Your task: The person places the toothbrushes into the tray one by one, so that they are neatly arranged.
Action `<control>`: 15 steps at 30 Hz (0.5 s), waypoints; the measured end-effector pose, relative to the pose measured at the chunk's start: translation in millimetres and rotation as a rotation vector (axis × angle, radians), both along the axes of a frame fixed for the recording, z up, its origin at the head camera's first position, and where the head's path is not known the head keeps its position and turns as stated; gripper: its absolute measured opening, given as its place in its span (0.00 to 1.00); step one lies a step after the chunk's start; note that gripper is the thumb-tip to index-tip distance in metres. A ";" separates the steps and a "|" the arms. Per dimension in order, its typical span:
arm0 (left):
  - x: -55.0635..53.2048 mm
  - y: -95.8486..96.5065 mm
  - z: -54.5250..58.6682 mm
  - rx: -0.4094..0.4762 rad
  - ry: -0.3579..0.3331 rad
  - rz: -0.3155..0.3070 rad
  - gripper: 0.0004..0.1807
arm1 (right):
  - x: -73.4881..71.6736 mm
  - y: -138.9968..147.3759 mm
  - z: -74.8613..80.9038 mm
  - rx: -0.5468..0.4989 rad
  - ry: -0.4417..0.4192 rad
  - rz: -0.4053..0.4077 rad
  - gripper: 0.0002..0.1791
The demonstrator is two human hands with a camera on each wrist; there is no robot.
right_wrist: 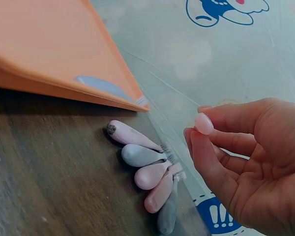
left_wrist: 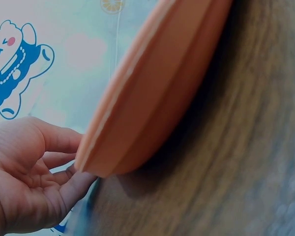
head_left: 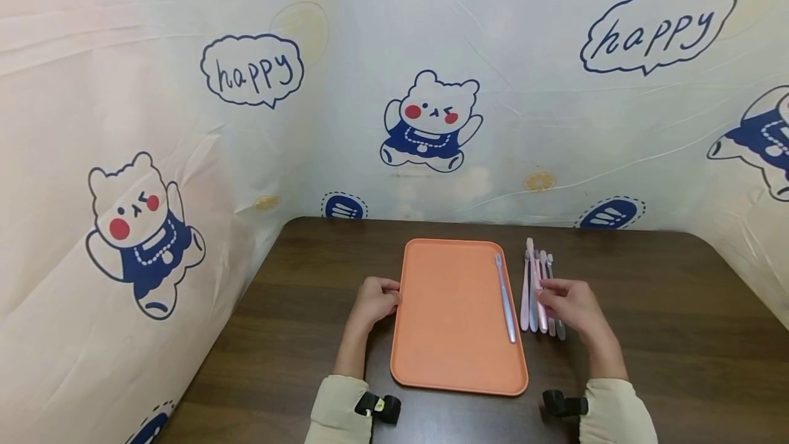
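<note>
Past cream sleeves [head_left: 337, 411] flanking six o'clock, pinches an orange tray [head_left: 450, 321] at nine with the left hand [head_left: 376, 300] and, beside it at three, a pink toothbrush [right_wrist: 204, 124] with the right hand [head_left: 572, 303], risking a drop onto the neighbouring toothbrushes [right_wrist: 152, 176] through so slight a fingertip hold.

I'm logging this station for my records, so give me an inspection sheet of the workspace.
Surface: dark wood-grain table.
Job's things: orange tray with one pale blue toothbrush along its right side; five toothbrushes on the table beside it.
Clutter: nothing seen.
Hands: left hand grips the tray's left edge; right hand pinches a pink toothbrush.
Cables: nothing seen.
Surroundings: pale sheet printed with bears and "happy" bubbles.
</note>
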State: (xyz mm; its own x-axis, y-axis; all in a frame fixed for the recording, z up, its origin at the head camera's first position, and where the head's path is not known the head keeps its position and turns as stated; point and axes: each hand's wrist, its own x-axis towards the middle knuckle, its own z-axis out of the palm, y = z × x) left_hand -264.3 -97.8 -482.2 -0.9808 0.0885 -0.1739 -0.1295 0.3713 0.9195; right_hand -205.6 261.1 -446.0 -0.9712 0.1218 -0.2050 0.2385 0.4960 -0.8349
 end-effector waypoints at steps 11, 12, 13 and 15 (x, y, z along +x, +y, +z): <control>-0.7 -0.5 -0.2 -0.011 0.021 -0.005 0.16 | -0.9 -5.9 -1.5 0.007 0.012 0.009 0.27; -0.7 -0.5 -0.4 -0.011 0.021 -0.004 0.16 | -1.0 -6.3 -1.7 0.006 0.011 0.009 0.27; -0.8 -0.5 -0.8 -0.010 0.022 -0.004 0.16 | -1.0 -6.7 -1.8 0.005 0.011 0.012 0.27; -0.8 -0.4 -1.2 -0.008 0.022 -0.003 0.16 | -1.0 -7.6 -1.8 0.008 0.009 0.012 0.27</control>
State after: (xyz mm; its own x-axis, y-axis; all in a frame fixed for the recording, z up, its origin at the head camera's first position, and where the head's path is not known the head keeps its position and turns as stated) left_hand -265.1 -98.3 -483.5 -0.9841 0.0906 -0.1528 -0.1077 0.3794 0.9190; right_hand -206.6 253.5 -447.8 -0.9743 0.1120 -0.1956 0.2254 0.5053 -0.8330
